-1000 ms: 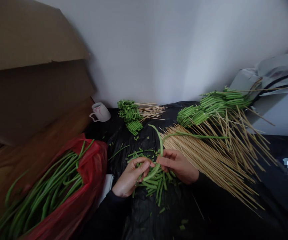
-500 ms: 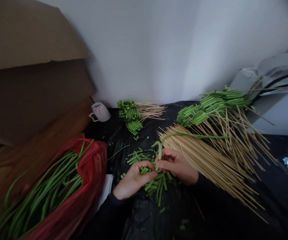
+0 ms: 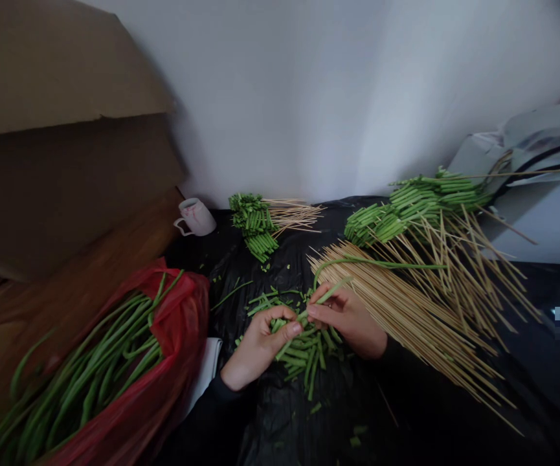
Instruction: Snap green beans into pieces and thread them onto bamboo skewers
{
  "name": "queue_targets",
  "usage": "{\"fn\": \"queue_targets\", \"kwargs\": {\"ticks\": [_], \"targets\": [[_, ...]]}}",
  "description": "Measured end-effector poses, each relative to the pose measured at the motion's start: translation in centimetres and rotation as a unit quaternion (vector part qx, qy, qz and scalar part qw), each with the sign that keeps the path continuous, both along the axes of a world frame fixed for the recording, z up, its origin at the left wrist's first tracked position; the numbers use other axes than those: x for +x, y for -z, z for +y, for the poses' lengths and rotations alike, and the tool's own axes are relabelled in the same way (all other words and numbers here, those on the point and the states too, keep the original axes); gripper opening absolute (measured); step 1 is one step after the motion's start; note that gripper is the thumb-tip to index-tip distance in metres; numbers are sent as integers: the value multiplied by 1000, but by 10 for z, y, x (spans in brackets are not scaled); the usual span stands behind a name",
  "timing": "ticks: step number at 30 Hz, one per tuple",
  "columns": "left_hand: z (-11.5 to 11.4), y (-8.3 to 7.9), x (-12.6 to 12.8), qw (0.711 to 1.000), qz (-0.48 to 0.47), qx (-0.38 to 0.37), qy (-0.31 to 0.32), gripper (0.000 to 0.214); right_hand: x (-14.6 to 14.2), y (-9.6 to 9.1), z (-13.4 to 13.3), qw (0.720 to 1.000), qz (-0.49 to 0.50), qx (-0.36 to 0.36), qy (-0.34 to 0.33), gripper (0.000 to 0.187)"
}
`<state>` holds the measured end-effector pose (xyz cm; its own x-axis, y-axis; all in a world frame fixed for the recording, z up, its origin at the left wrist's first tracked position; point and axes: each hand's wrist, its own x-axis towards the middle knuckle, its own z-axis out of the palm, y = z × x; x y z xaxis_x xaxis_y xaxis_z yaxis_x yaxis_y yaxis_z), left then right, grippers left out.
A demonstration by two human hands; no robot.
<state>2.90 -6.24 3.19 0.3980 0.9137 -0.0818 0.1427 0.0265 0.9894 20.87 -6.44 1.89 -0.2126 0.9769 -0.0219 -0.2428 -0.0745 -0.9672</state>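
My left hand (image 3: 261, 344) is closed, thumb against fingers, at the near end of a long green bean (image 3: 334, 288). My right hand (image 3: 350, 323) pinches the same bean, whose pale end sticks up and right past the fingers. Below both hands lies a pile of short cut bean pieces (image 3: 303, 359) on black plastic sheeting (image 3: 280, 427). Just beyond my right hand a thin bean length (image 3: 381, 262) curves over a fan of bare wooden skewers (image 3: 406, 317); whether it joins the held bean is hidden by the fingers.
At the left, a red plastic bag (image 3: 182, 323) holds whole long beans (image 3: 85, 382). A white mug (image 3: 196, 217) stands near the wall. Skewered bean bundles lie at the back middle (image 3: 253, 223) and back right (image 3: 415, 204). A cardboard box (image 3: 66, 77) rises at upper left.
The bean end between my hands has swung from upright to leaning right. My left thumb has shifted slightly, and both hands stay close together over the pile.
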Motion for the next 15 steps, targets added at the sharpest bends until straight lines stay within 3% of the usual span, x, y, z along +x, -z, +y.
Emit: {"fn": "queue_targets", "kwargs": {"ticks": [7,12,15], "targets": [[2,11,-2,987,-97,-31,-122,32,-6,3,-5,999,-47,5,18,20],[3,13,0,973,-173,-78,-129,34,-8,6,-7,999,-53,0,12,17],[8,7,-2,947,-258,-120,-147,32,-6,8,-5,999,-44,4,15,19]]}}
